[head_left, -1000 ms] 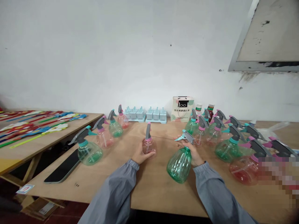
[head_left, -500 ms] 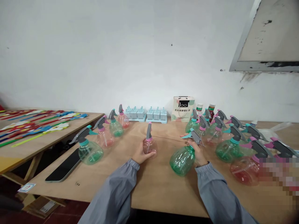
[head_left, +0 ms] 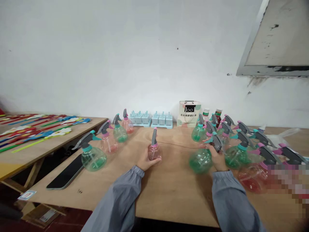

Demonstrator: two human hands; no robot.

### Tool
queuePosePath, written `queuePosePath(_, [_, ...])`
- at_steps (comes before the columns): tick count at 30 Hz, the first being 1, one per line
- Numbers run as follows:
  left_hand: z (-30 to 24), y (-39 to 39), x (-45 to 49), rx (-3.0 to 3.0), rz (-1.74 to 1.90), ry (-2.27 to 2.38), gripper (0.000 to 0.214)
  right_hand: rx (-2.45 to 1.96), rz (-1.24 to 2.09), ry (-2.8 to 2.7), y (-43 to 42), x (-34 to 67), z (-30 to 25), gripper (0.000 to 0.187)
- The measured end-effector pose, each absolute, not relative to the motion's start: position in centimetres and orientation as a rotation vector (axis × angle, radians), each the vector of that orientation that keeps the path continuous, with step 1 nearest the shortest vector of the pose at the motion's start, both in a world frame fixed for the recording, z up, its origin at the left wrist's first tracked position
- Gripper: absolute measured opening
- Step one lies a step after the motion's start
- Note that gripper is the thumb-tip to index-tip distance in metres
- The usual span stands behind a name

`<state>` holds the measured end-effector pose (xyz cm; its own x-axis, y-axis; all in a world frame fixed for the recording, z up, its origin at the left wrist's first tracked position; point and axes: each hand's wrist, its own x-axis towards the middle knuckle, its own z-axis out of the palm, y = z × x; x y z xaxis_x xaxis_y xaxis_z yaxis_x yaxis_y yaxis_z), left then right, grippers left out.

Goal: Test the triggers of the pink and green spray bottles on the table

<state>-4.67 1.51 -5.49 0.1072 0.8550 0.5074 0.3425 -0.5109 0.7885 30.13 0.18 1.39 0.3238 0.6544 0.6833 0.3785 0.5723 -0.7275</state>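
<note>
My left hand point(head_left: 145, 160) is wrapped round a small pink spray bottle point(head_left: 154, 149) that stands upright on the plywood table point(head_left: 169, 190). My right hand point(head_left: 218, 158) grips the neck of a green spray bottle point(head_left: 201, 158) with a grey and teal trigger head. That bottle is tilted and sits close to the cluster of spray bottles point(head_left: 238, 145) on the right. Both arms wear grey sleeves.
A row of pink and green spray bottles point(head_left: 106, 143) lines the table's left edge, beside a black phone point(head_left: 65, 173). Light-blue moulds point(head_left: 151, 119), a white paper bag point(head_left: 189, 113) and small bottles stand by the wall. A second table point(head_left: 29, 145) with coloured sticks lies left.
My right hand has carried the green bottle rightward and away from me, toward the bottle cluster. My left hand has stayed on the pink bottle.
</note>
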Motion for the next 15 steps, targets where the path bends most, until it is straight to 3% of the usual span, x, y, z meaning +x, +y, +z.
queuePosePath(5, [-5.5, 1.5, -4.6, 1.894, 1.402, 1.16, 0.082, -1.141, -0.003, -1.121, 0.1, 33.6, 1.4, 0.024])
queuePosePath(15, [-5.6, 1.5, -4.6, 1.896, 1.401, 1.151, 0.083, -1.251, -0.059, -1.137, 1.5, 36.0, 0.9, 0.045])
